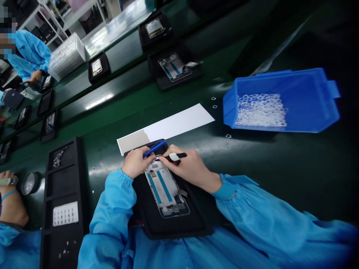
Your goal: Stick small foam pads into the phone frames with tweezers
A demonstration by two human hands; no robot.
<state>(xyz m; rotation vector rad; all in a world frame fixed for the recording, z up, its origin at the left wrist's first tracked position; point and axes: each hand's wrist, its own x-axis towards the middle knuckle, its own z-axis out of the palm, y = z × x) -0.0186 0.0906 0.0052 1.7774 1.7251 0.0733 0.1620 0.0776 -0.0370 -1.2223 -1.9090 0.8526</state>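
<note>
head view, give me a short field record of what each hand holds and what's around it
left hand: left hand holds a blue tool, tip at the top of the phone frame
right hand: right hand holds a black and white tool at the same end
support: phone frame lies in a black tray on the green belt
near: white sheet beyond the hands; blue bin to the right; black parts tray to the left
others: co-worker's hand at far left
</note>
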